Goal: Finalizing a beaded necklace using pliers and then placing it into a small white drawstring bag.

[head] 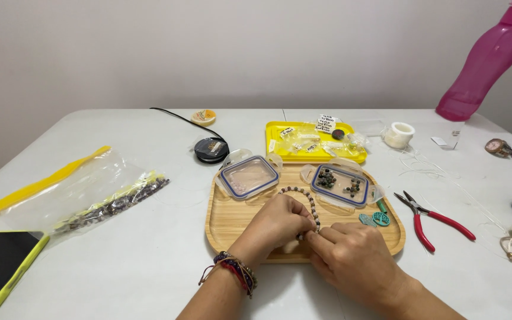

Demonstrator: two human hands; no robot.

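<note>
— White worktop (149,261) against a plain pale wall; what sits in the middle?

— A wooden tray (232,222) with rounded corners. Both hands meet at its near edge. The left hand (278,222), its wrist ringed with braided bracelets (235,271), pinches one end of a beaded strand (303,198). The right hand (354,255) has its fingertips closed on the same end, just beside the left thumb.

— And the strand itself?

— It curves away from the fingers in an arc across the tray, brown and pale beads alternating, lying flat on the wood.

— What else is on the tray?

— Two small clear boxes with blue-rimmed lids: the left box (248,176) looks nearly bare, the right box (342,184) holds dark loose beads. Two teal charms (376,219) lie near the right hand.

— Around the tray?

— Behind it a yellow tray (274,133) with small packets. Red-handled pliers (434,220) lie to the right, with thin clear cord trailing nearby. To the left, a zip bag (84,195) of dark beads and a phone in a yellow-green case (1,269). A black cord spool (211,149) sits behind the left box, and a pink bottle (484,62) stands far right.
</note>
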